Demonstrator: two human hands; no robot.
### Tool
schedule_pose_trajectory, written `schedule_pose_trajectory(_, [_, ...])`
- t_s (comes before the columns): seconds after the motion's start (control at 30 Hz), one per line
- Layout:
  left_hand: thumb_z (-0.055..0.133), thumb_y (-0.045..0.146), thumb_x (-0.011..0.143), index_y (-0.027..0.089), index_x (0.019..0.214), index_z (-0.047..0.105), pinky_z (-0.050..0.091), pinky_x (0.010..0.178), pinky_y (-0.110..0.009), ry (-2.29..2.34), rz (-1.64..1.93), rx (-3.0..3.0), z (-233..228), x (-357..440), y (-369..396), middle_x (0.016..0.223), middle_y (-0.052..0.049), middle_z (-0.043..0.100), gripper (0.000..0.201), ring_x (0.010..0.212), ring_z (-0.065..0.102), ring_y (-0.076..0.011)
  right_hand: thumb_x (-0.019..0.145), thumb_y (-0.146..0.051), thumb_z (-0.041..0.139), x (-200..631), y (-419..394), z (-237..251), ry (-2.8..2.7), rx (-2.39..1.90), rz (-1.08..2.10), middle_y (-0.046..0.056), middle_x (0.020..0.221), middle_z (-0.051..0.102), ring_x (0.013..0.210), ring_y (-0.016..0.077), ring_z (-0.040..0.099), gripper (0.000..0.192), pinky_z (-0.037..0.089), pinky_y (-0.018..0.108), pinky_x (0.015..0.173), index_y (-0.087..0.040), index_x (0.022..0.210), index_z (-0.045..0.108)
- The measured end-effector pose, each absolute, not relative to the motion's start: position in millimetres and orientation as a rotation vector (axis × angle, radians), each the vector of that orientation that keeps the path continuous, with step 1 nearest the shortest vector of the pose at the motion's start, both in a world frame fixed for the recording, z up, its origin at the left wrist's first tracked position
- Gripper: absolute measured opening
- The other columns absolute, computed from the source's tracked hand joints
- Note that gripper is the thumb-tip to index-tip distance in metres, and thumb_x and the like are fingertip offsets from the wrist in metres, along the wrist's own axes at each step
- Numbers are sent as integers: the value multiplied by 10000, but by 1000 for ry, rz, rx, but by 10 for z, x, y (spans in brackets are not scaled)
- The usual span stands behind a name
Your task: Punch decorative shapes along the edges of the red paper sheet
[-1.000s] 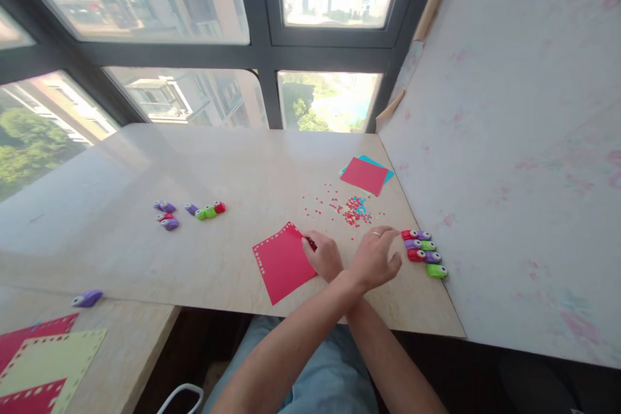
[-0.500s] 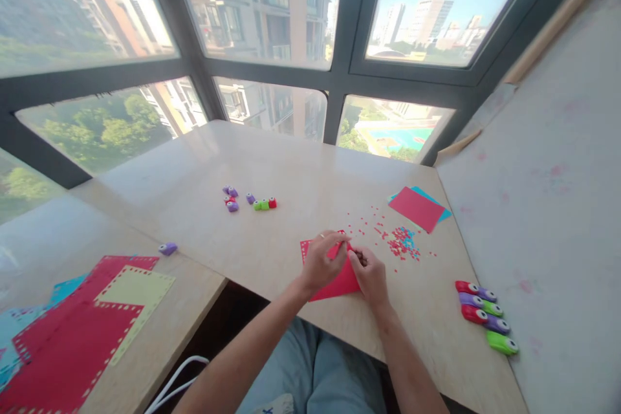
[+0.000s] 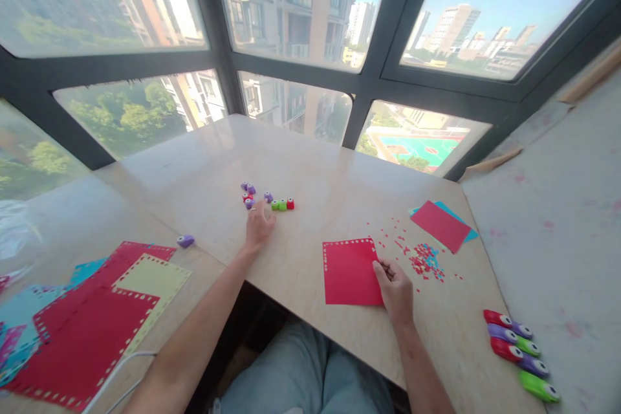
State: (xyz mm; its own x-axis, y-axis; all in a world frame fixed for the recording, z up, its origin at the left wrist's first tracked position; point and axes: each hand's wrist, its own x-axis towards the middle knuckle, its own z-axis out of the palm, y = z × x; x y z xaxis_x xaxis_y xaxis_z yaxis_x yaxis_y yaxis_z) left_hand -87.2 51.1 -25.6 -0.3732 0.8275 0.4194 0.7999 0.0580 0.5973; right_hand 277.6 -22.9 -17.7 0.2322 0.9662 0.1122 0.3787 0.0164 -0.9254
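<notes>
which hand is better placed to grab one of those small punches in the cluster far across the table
Left. The left hand is right beside the punch cluster, while the right hand rests on the red sheet.

Square red paper sheet (image 3: 352, 272) on the pale beige marble-look table (image 3: 310, 162): solid red, row of small white-looking punched holes along its top and left edges. Right of the sheet: red and light-blue paper confetti (image 3: 423, 260). Further right: plain red paper square (image 3: 439, 225) over a cyan one (image 3: 456, 215). Left of the sheet: cluster of small plastic punches (image 3: 266, 197), purple, red, green. Far left: stack of punched-edge papers (image 3: 97, 310), red, pale yellow, cyan. Right and nearer: row of punches (image 3: 519, 352), red-purple, purple-green, green.
</notes>
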Motion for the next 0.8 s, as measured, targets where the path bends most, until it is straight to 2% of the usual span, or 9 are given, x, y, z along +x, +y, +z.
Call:
schedule_pose_trajectory(0.13, [510, 175, 805, 110, 1314, 496, 426, 1057, -458, 2252, 1104, 1832, -242, -920, 584, 1308, -182, 589, 514, 1221, 549, -299, 778, -530, 620, 2765, -241, -149, -1288, -1553, 769, 88, 818, 705, 748, 236, 651, 387, 523, 344, 712, -159, 875, 679])
schedule_pose_trajectory(0.37, [529, 178, 813, 66, 1306, 512, 412, 1068, -427, 2283, 1039, 1884, -210, -887, 636, 1294, -200, 596, 506, 1223, 544, -300, 768, -517, 628, 2749, -256, -114, -1268, -1570, 767, 93, 833, 709, 753, 232, 647, 384, 525, 342, 713, -154, 881, 685])
schedule_pose_trajectory(0.6, [542, 191, 815, 85, 1232, 581, 406, 1063, -411, 2247, 978, 1980, -185, -856, 600, 1271, -172, 622, 432, 1199, 557, -289, 775, -517, 625, 2732, -283, -86, -1295, -1591, 744, 87, 834, 711, 755, 228, 647, 384, 518, 331, 707, -155, 886, 691])
schedule_pose_trajectory(0.8, [559, 214, 809, 120, 1218, 581, 416, 1048, -422, 2251, 993, 1968, -170, -821, 562, 1219, -156, 649, 421, 1176, 571, -288, 777, -527, 629, 2754, -290, -147, -1298, -1592, 763, 95, 865, 713, 757, 227, 648, 399, 520, 332, 704, -155, 906, 687])
